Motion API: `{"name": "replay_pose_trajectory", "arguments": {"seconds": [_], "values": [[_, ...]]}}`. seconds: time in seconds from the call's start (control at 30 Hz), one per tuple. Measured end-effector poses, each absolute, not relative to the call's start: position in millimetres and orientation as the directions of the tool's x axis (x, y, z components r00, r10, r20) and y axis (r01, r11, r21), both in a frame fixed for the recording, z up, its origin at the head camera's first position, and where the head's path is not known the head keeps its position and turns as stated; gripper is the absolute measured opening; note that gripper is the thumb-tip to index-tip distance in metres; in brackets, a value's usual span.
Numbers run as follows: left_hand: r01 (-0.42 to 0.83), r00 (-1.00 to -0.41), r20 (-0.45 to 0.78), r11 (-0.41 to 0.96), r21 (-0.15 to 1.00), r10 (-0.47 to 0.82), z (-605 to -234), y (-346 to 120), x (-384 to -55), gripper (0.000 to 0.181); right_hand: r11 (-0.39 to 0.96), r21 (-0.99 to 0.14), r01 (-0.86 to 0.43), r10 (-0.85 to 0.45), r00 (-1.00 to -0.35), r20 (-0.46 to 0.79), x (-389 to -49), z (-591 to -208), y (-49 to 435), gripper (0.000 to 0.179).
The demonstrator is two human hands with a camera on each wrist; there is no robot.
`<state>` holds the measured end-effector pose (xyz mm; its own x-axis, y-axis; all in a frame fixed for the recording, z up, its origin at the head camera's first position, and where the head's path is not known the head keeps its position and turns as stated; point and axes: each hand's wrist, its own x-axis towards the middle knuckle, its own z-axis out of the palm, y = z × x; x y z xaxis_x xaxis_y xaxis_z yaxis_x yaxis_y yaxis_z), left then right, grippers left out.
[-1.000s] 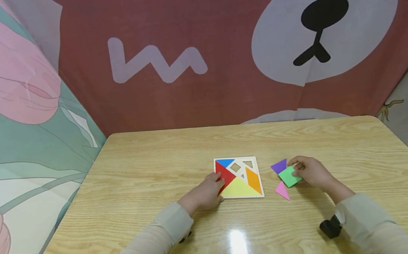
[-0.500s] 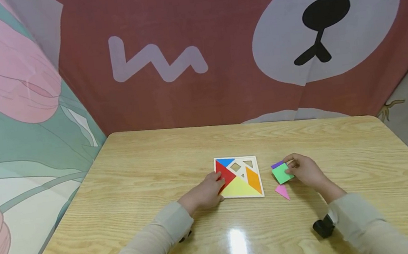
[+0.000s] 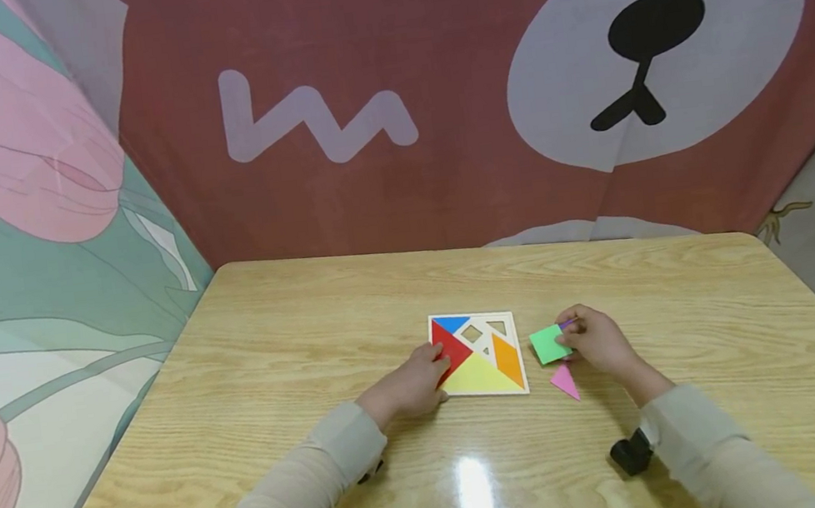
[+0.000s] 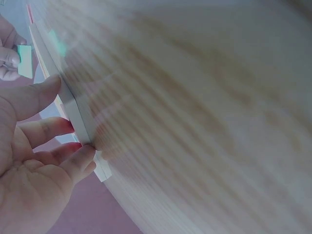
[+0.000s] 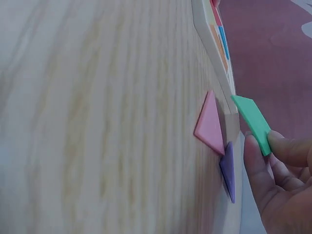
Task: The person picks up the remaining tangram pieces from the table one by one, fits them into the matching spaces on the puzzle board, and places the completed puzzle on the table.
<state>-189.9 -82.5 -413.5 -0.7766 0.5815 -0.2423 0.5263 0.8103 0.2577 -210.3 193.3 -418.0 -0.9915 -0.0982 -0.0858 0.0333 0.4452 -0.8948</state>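
A white-framed tangram board [image 3: 522, 358] lies on the table, holding red [image 3: 450, 350], yellow [image 3: 480, 376], orange [image 3: 508, 361] and blue pieces, with several cut-outs bare. My left hand [image 3: 413, 383] grips its left side. In the left wrist view, the thumb and fingers [image 4: 46, 129] hold the board's edge. My right hand [image 3: 600, 339] pinches a green square tangram piece [image 3: 550, 345] between thumb and fingers, just right of the board. The right wrist view has this green piece [image 5: 253, 122] raised above the table. A pink triangle [image 3: 565, 383] and a mostly hidden purple triangle [image 5: 229, 173] lie beneath.
The wooden table [image 3: 296, 334] reaches back to a brown cloth [image 3: 447, 199] with a cartoon bear print. Flowered cloth [image 3: 42, 295] hangs at the left. A black wrist device [image 3: 631, 453] sits under the right sleeve.
My right hand has carried the green square leftward, off the spot between the triangles and towards the board. The left hand stays on the board.
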Motion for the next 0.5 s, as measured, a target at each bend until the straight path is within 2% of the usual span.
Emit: {"name": "replay_pose_trajectory", "arguments": {"seconds": [0.23,0.5], "values": [[0.518,-0.779,-0.260,0.819,0.246,0.570,-414,-82,-190,0.055,0.402,-0.915,0.035,-0.097,-0.992,-0.080,-212,-419,186,0.026],[0.505,-0.781,-0.264,0.822,0.265,0.565,-413,-81,-190,0.056,0.421,-0.906,0.046,-0.076,-0.993,-0.085,-213,-420,180,0.026]]}}
